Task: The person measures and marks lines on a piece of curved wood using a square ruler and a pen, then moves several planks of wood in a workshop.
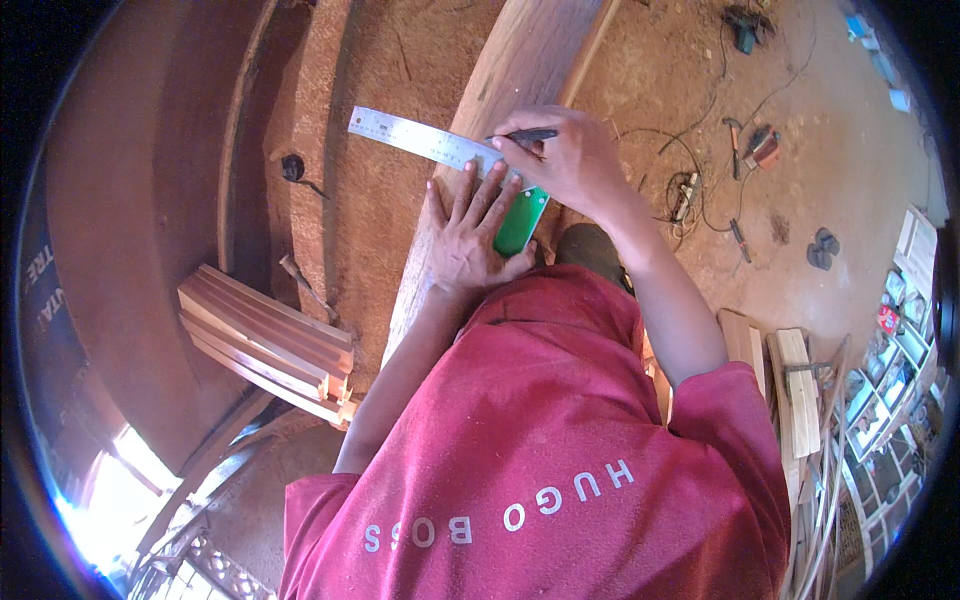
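A try square with a long metal ruler blade (410, 136) and a green stock (518, 222) lies across a long wooden beam (520, 60). The blade's far end juts out past the beam's left side. My left hand (468, 235) holds the square against the wood, fingers spread over the blade and thumb by the lower end of the stock. In my right hand (570, 155) a black pen (532, 134) is pinched, its tip at the blade's far edge. Whether the tip touches the wood I cannot tell.
Cut wooden strips (265, 335) are stacked at the left. On the dusty floor to the right lie a hammer (735, 145), tangled cables (690, 200) and a dark power tool (745, 30). Planks (798, 390) and a rack (880, 400) stand at the lower right.
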The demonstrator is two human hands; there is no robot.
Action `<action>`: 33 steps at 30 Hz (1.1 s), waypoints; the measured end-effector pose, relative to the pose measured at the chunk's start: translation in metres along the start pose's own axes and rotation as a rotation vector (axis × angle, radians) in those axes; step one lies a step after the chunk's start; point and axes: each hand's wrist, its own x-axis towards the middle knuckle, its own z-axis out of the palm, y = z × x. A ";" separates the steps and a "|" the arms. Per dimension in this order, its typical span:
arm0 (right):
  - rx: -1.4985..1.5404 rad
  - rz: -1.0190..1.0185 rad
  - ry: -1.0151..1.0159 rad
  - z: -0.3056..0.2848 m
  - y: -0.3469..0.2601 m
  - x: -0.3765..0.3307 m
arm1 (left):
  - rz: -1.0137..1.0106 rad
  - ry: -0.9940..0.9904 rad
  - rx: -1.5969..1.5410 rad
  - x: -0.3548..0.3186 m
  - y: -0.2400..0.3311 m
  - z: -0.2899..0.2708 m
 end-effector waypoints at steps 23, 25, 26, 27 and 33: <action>0.042 -0.073 -0.010 0.001 0.002 -0.002 | 0.000 0.015 -0.013 -0.001 -0.001 0.003; 0.092 -0.078 0.015 -0.006 0.001 -0.010 | 0.000 0.009 -0.005 -0.001 0.000 0.002; 0.029 -0.069 0.003 -0.013 0.002 -0.017 | -0.003 0.004 0.004 -0.001 0.001 0.002; -0.033 -0.063 -0.009 -0.021 0.002 -0.024 | -0.004 0.004 0.005 -0.002 0.001 0.001; 0.009 0.118 0.021 -0.063 0.008 -0.062 | -0.006 0.000 0.022 -0.002 0.002 0.000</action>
